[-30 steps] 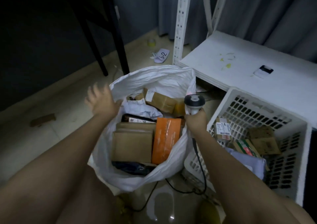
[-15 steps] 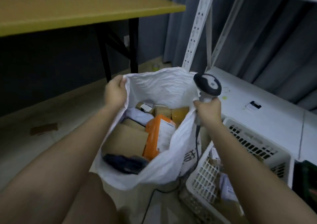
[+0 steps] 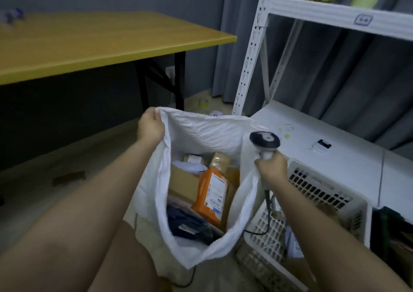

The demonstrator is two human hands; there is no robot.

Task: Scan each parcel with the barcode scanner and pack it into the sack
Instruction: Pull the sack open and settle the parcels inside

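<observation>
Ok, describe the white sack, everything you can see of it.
The white sack looks like thin, crinkled plastic, standing open on the floor. The left hand grips its far-left rim; the right hand, also holding the barcode scanner, pinches its right rim. Inside lie brown cardboard parcels, an orange parcel and a dark one.

Parcels (image 3: 210, 193) lie in the sack (image 3: 201, 133); basket (image 3: 312, 193) just right of it, worktop (image 3: 89, 43) behind left, shelf (image 3: 335, 148) behind right.

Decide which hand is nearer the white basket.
Right. The right hand, holding the scanner and the sack's rim, is just beside the basket; the left hand grips the sack's far rim.
</observation>
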